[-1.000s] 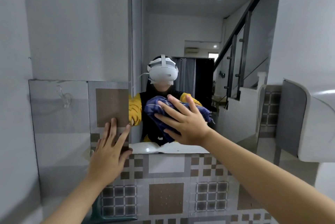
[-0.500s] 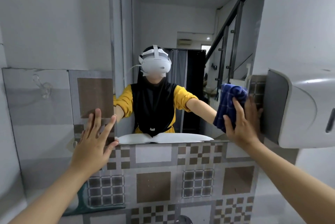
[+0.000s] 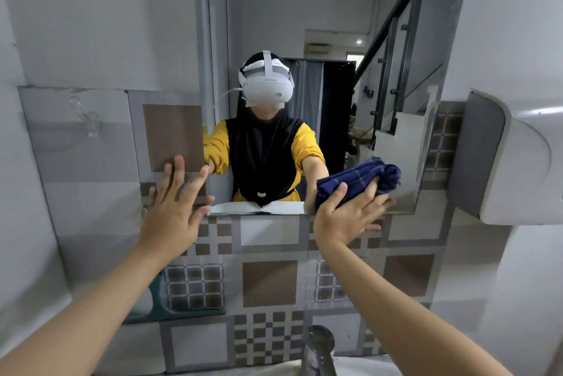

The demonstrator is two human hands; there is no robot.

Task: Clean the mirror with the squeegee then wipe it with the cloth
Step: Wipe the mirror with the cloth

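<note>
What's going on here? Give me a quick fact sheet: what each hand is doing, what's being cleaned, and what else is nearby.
surface being cleaned: mirror on a tiled wall
left hand: open, flat against the wall tiles beside the mirror's left edge
right hand: pressing a dark blue checked cloth onto the mirror's lower right part
squeegee: not in view
nearby: white wall dispenser at right, metal tap below
stage: cloth wiping

Yellow sleeves (image 3: 306,144), black top (image 3: 263,156), white headset (image 3: 268,88)
</note>
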